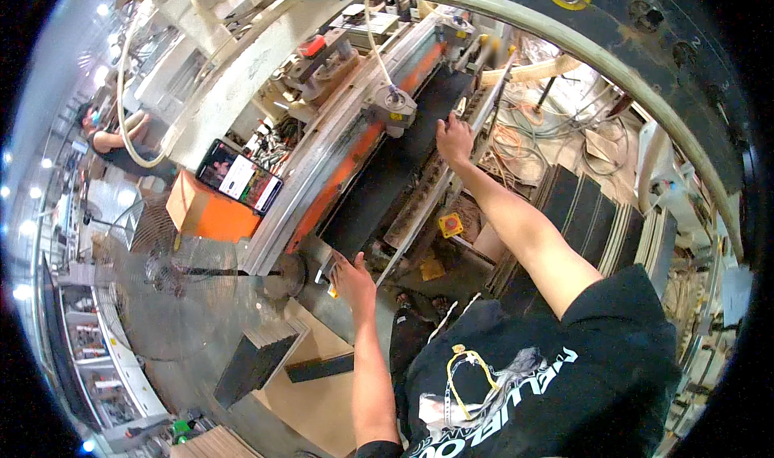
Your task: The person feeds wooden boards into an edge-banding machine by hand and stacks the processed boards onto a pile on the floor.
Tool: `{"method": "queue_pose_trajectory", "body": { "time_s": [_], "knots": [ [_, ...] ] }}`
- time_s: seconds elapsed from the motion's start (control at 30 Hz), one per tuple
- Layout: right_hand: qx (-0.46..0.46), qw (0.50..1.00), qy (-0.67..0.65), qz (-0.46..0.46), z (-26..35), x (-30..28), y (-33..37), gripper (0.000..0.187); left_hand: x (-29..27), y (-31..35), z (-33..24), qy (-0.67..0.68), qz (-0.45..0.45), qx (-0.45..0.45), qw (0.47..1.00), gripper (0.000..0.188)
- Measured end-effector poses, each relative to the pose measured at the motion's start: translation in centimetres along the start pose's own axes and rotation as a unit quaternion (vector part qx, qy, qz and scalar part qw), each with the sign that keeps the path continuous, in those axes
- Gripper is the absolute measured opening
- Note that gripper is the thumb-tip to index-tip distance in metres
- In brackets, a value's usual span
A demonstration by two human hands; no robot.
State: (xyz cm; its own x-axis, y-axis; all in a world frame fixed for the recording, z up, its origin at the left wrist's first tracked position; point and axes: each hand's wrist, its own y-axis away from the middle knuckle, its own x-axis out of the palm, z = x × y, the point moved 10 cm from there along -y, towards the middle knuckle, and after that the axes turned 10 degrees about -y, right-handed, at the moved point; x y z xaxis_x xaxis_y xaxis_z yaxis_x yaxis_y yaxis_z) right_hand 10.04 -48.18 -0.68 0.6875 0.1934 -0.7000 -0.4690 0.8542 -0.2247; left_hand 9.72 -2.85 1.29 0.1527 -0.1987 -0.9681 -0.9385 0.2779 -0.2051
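Note:
A long dark panel (395, 172) lies on the bed of a machine, alongside an orange strip (339, 180). My left hand (353, 281) is at the panel's near end, with thumb and fingers apart. Close to its fingertips is a small white and orange part (329, 282), and I cannot tell whether they touch it. Farther off, my right hand (455, 141) reaches to the panel's right side, by the machine's metal rail (431, 216). Its fingers are slightly bent and spread, with nothing visible in them. A clamp-like metal block (393, 110) stands over the panel.
A phone (239, 176) leans on an orange box (205, 212) at the left, above a wire-caged fan (165, 276). Stacked dark-faced boards (572, 216) stand at my right. More boards (258, 357) lie low at the left. A yellow-plated red button (450, 225) sits beside the rail. A person (113, 141) is far left.

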Motion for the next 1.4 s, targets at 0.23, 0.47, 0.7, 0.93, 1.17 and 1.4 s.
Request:
{"method": "queue_pose_trajectory", "body": {
  "time_s": [0.23, 0.47, 0.7, 0.93, 1.17, 1.4],
  "knots": [
    [0.0, 1.0, 0.023, -0.013, 0.5, -0.4, 0.1, 0.056, -0.2, 0.2, 0.2, 0.018, 0.0, 0.012, 1.0, 0.066],
    [0.278, 0.897, -0.339, 0.062, -5.0, 6.8, 1.7, 0.028, -5.0, -0.6, -2.0, 0.018, -0.017, 0.064, 0.998, 0.061],
    [0.464, 0.784, -0.401, 0.094, 0.3, 5.7, 12.2, 0.039, -3.5, -3.2, -1.4, 0.061, 0.066, 0.227, 0.97, 0.051],
    [0.44, 0.73, -0.523, 0.009, -0.5, 2.3, 13.9, 0.043, -2.1, -4.4, -2.1, 0.188, 0.119, 0.276, 0.935, 0.046],
    [0.434, 0.778, -0.431, -0.144, -5.3, -7.5, 20.8, 0.055, -1.6, -3.8, -2.8, 0.18, 0.059, 0.357, 0.914, 0.037],
    [0.386, 0.806, -0.303, -0.33, -8.3, -16.0, 25.7, 0.069, -1.4, -3.9, -3.5, 0.151, 0.057, 0.369, 0.915, 0.037]
  ]
}}
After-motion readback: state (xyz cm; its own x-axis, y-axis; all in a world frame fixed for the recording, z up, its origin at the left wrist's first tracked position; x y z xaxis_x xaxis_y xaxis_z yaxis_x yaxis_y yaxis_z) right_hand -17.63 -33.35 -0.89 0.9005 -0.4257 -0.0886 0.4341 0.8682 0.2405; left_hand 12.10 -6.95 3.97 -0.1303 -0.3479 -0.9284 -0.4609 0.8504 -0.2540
